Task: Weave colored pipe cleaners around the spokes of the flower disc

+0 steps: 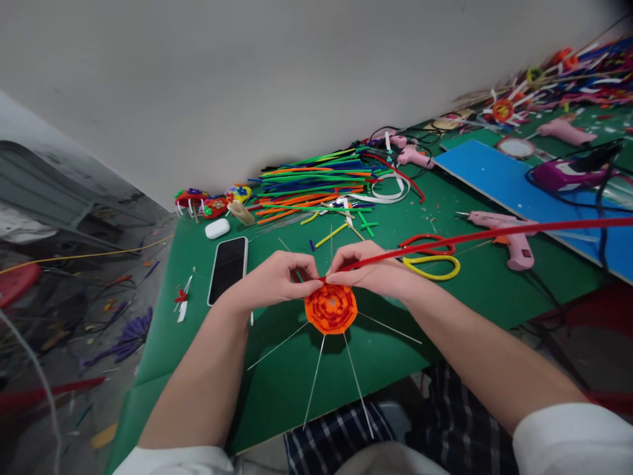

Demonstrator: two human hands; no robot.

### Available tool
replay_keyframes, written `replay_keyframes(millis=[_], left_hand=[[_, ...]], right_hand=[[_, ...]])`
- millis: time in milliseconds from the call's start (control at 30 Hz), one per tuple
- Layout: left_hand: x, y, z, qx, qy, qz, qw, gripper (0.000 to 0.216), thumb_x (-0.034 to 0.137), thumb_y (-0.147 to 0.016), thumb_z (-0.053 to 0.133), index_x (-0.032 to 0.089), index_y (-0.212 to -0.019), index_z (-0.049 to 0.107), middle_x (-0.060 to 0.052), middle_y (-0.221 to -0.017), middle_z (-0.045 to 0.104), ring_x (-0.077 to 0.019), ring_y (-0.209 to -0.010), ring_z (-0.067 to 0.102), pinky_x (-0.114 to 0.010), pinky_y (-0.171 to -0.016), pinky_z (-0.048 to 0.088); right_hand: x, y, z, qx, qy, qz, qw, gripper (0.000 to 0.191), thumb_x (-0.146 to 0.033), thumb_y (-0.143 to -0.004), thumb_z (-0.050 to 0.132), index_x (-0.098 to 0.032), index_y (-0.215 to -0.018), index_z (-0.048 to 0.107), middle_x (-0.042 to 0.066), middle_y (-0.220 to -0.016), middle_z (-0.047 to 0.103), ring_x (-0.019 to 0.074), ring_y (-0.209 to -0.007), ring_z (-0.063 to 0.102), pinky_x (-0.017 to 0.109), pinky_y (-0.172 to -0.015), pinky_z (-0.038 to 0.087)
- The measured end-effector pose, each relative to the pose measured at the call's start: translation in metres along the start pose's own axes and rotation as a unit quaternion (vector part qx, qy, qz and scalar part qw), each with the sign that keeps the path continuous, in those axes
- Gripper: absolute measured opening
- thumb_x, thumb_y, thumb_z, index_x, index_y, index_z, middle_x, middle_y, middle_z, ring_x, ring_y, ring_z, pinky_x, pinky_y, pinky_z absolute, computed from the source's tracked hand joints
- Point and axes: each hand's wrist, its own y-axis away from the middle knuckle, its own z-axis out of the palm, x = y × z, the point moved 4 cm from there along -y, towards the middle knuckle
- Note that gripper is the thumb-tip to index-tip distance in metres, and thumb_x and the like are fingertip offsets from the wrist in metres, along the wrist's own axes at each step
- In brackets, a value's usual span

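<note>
Both my hands meet over the green table (277, 389), gripping a small woven disc (331, 309) of orange and red pipe cleaner with thin metal spokes (316, 379) fanning out below it. My left hand (277, 280) pinches the disc's upper left rim, fingers closed. My right hand (370, 267) is closed on the disc's upper right rim and on a long red pipe cleaner (494, 234) that stretches away to the right edge of the view.
A black phone (228, 268) and a white earbud case (217, 228) lie to the left. Behind are a heap of coloured pipe cleaners (316, 185), red-and-yellow scissors (431, 257), pink glue guns (509, 237), and a blue board (499, 178). Table edge and cluttered floor lie left.
</note>
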Motion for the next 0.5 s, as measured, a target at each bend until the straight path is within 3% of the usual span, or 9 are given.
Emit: replay_keyframes(millis=[133,500], left_hand=[[-0.0029,0.0015,0.0036,-0.075,0.001,-0.018,0.997,0.025,0.034,-0.070,0.047,0.011,-0.073,0.059,-0.001,-0.060,0.056,-0.0073,-0.054,0.046,-0.017,-0.049,0.036],[-0.0023,0.0002,0.0077,-0.065,-0.028,0.006,0.997,0.024,0.026,-0.069,0.042,0.009,-0.066,0.059,0.000,-0.053,0.050,-0.0058,-0.048,0.040,-0.016,-0.043,0.029]], right_hand=[[0.0003,0.0006,0.0032,-0.012,0.035,-0.011,0.999,0.012,-0.025,-0.062,0.058,-0.014,-0.066,0.060,0.000,-0.062,0.057,0.0083,-0.057,0.049,0.020,-0.050,0.035],[0.0031,-0.0006,0.0045,-0.020,0.047,-0.019,0.998,0.013,-0.026,-0.063,0.057,-0.014,-0.067,0.059,0.000,-0.063,0.058,0.0085,-0.058,0.050,0.020,-0.050,0.035]])
